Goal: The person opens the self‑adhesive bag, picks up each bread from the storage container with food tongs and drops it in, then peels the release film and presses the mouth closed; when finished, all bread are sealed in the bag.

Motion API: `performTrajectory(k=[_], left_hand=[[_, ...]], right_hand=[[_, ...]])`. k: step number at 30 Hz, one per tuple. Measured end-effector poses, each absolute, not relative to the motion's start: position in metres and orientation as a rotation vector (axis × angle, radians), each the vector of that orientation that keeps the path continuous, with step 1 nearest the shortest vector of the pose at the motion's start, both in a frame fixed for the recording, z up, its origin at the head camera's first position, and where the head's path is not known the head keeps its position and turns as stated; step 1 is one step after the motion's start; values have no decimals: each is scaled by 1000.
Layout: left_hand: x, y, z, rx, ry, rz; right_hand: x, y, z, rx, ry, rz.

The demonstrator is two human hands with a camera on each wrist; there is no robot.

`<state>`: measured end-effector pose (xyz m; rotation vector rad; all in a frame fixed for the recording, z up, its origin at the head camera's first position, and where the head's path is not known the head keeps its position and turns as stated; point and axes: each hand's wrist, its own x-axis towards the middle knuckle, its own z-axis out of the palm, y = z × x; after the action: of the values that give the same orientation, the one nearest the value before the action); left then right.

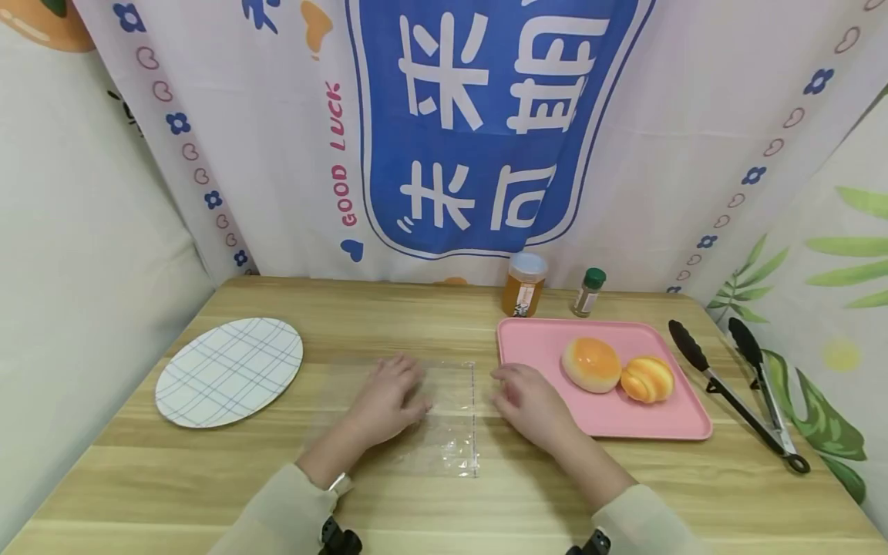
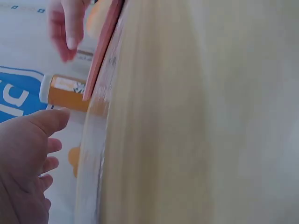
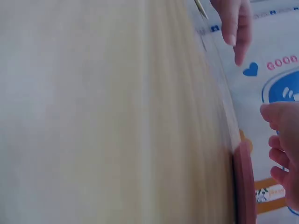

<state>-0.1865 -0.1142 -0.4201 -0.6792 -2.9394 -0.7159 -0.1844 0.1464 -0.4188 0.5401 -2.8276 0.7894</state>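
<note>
A clear plastic bag [image 1: 452, 432] lies flat on the wooden table, a dotted strip along its right edge. My left hand [image 1: 390, 401] is over the bag's middle, fingers relaxed and holding nothing. To the right of the dotted strip, my right hand [image 1: 530, 405] is beside the left edge of a pink tray [image 1: 645, 426], its fingers loosely bent around nothing. In the left wrist view the left hand [image 2: 23, 161] shows thumb and fingers apart; the right wrist view shows the right hand [image 3: 286, 144] much the same. On the tray sit a round bun [image 1: 591, 364] and a ridged bun [image 1: 648, 379].
A checked oval plate [image 1: 229, 374] lies at the table's left. Behind the tray stand an amber jar [image 1: 523, 289] with a pale lid and a small green-capped shaker [image 1: 588, 293]. Black-tipped tongs [image 1: 745, 412] lie spread at the right edge. A printed cloth [image 1: 291, 193] hangs behind.
</note>
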Motion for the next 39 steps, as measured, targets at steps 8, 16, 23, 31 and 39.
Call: performTrajectory(k=[8, 16, 23, 31, 39], left_hand=[[-182, -104, -430, -726, -2944, -851], [-182, -102, -439, -725, -2920, -918], [-181, -104, -443, -716, -2922, -976], [-182, -104, -448, -684, -2859, -1011], [-183, -105, -445, -572, -2796, -1117]], right_hand=[[-178, 123, -422, 766, -2942, 714], [-179, 116, -423, 923, -2968, 615], [-179, 116, -424, 967, -2973, 558], [-178, 118, -428, 952, -2985, 569], [-179, 118, -428, 961, -2984, 547]])
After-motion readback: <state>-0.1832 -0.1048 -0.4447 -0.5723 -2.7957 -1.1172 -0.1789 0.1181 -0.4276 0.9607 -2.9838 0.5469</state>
